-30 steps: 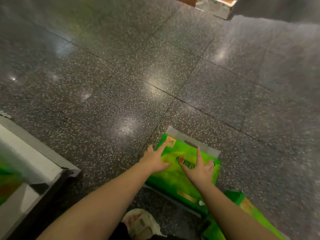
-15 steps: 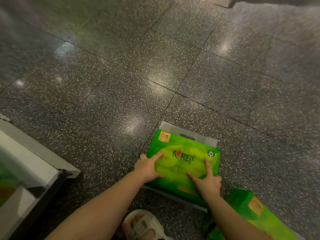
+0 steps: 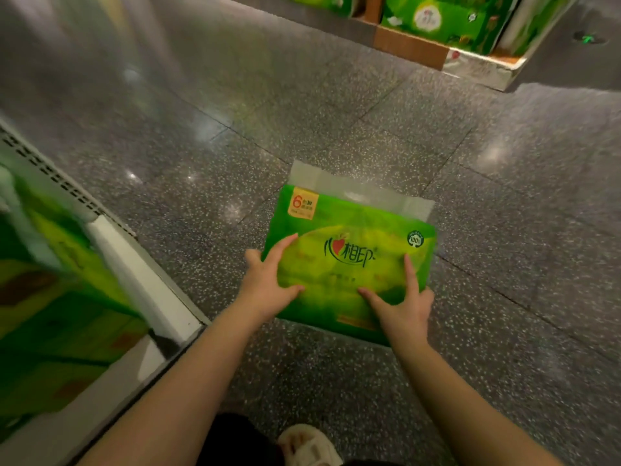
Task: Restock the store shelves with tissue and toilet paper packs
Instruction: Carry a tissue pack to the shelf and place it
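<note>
A green tissue pack [image 3: 353, 230] with a yellow "6" label and a clear plastic flap on its far edge is held flat above the speckled floor. My left hand [image 3: 268, 287] grips its near left corner, fingers spread on the top face. My right hand [image 3: 405, 306] grips the near right corner, index finger pointing along the pack's right side. The pack's underside is hidden.
A low white shelf [image 3: 141, 284] runs along the left, with blurred green packs [image 3: 50, 297] stacked in it. A display of green boxes [image 3: 437, 18] on a cardboard base stands at the far top right. My foot in a beige slipper [image 3: 309, 445] is below.
Both hands have lifted the pack off the floor and brought it closer. The view has swung left toward the shelf, and the second green pack at lower right is out of view.
</note>
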